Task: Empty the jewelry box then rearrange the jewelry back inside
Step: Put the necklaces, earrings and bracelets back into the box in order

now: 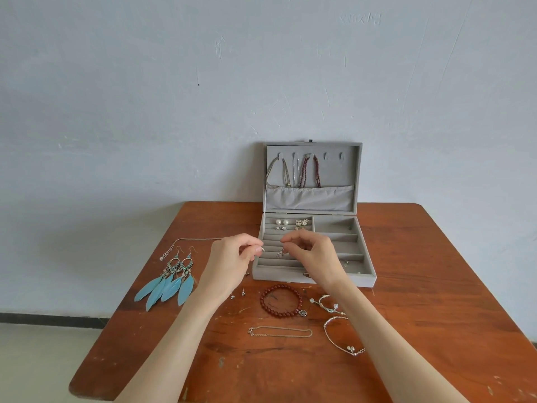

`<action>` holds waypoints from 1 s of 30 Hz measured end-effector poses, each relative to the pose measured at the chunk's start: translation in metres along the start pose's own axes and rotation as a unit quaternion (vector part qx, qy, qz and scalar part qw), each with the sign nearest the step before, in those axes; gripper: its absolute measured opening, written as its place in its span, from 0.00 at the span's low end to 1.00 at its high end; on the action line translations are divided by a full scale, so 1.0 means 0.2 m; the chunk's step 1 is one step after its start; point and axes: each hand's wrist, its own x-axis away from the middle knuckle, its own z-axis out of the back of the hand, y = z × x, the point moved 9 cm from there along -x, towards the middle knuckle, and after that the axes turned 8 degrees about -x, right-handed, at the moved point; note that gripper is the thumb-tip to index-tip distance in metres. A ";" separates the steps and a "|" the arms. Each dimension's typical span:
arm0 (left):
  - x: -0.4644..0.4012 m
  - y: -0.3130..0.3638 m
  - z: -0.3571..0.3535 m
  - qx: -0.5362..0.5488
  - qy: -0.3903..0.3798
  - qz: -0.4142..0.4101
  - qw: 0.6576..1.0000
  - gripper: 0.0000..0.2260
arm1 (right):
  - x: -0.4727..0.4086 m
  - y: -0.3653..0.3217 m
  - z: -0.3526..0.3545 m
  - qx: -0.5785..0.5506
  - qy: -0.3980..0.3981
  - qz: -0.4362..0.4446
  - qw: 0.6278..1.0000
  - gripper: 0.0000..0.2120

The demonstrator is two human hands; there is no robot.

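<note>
We see blue feather earrings lying far left on the wooden table. Our left hand pinches a tiny silver piece; our right hand pinches a small dangling earring above the open grey velvet jewelry box.

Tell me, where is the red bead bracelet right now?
In the head view, the red bead bracelet lies on the wooden table, just in front of the open jewelry box, between the person's forearms.
</note>
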 end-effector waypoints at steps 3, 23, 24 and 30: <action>0.00 0.01 0.01 0.004 0.008 -0.006 1.000 0.03 | 0.00 0.00 0.00 0.000 0.002 -0.004 1.000 0.09; -0.06 0.09 -0.02 -0.028 -0.116 -0.028 0.992 0.05 | 0.00 0.02 -0.02 0.003 -0.050 -0.024 0.998 0.13; -0.06 0.07 -0.02 -0.019 -0.110 -0.016 0.994 0.04 | 0.00 0.01 -0.03 0.006 -0.058 -0.025 0.998 0.10; -0.06 0.04 -0.06 0.051 -0.115 0.032 0.992 0.04 | 0.00 0.03 -0.05 0.026 -0.076 -0.011 0.997 0.08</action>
